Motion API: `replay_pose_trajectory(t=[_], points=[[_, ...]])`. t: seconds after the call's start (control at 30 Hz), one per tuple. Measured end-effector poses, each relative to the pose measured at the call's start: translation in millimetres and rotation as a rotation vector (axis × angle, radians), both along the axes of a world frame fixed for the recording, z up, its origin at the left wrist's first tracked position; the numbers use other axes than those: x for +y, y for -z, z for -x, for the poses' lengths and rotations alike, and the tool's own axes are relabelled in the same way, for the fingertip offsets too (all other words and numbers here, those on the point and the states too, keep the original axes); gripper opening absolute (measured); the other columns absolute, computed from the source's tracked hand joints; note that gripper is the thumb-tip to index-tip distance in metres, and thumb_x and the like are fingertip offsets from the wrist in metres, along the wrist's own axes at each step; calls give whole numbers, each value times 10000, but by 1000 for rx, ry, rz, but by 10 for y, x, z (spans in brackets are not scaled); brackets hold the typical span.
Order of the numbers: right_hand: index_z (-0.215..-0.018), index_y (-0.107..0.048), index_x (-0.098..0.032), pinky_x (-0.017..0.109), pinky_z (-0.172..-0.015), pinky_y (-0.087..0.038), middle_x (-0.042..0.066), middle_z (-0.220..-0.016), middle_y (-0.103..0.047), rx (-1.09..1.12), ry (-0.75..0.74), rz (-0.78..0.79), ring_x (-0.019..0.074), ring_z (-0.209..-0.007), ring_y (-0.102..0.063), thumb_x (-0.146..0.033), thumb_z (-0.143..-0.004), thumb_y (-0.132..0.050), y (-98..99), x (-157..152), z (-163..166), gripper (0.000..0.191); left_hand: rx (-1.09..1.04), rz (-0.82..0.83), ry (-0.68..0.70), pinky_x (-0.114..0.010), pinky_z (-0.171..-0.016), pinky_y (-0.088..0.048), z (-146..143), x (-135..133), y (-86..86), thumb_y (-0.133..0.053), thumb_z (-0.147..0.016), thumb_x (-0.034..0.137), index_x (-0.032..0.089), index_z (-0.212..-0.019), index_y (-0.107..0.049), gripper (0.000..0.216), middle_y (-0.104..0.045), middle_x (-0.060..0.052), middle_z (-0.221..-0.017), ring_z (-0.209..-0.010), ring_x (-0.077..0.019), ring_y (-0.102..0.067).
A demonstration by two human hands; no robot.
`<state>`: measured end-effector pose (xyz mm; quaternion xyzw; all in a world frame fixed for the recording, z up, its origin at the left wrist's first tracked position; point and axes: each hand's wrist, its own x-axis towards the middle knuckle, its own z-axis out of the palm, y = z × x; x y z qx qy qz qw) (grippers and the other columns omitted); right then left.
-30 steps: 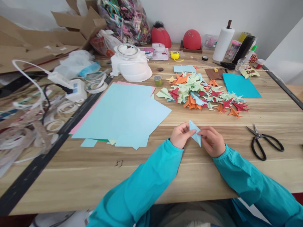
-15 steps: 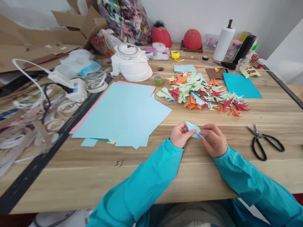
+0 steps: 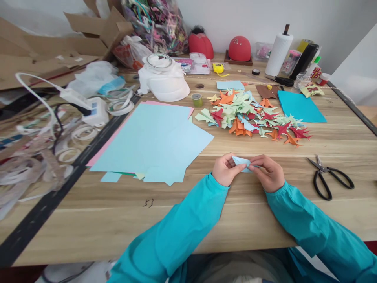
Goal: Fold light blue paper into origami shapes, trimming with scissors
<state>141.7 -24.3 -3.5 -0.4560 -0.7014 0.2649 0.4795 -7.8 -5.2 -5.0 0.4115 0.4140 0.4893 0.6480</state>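
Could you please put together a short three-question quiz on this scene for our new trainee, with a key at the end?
1. What do the left hand and right hand hold between them?
2. True or false: the scissors lie to the left of the left hand.
3. Which colour is uppermost in the stack of large sheets: (a) brown, (b) light blue or (c) red?

Key:
1. A small piece of folded light-blue paper.
2. False; they lie on the table to the right of the right hand.
3. b.
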Motion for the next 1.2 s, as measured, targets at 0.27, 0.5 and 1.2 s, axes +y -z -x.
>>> replay_pose_trajectory(t=[0.27, 0.5, 1.2], points=[[-683, -592, -178, 246, -533, -455, 2, -620, -601, 386, 29, 294, 111, -566, -542, -282, -648, -694, 87, 39, 12, 150, 126, -86, 46, -227, -554, -419, -3, -23, 11, -731, -526, 285, 131, -621, -539, 264, -576, 11, -574, -549, -88, -508], [-608, -547, -166, 217, -465, -421, -27, -507, -562, 507, 72, 436, 83, -465, -503, -338, -584, -730, 92, 77, 5, 252, 181, -67, 52, -204, -500, -358, -24, -32, 32, -717, -532, 285, 143, -581, -478, 282, -485, 48, -505, -494, -66, -437], [-606, -515, -161, 209, -427, -387, -35, -486, -531, 533, 58, 508, 80, -438, -489, -340, -595, -721, 25, 29, 48, 273, 176, -17, 56, -190, -447, -283, -56, -52, 21, -730, -491, 301, 149, -549, -435, 337, -395, 74, -454, -450, -42, -349]])
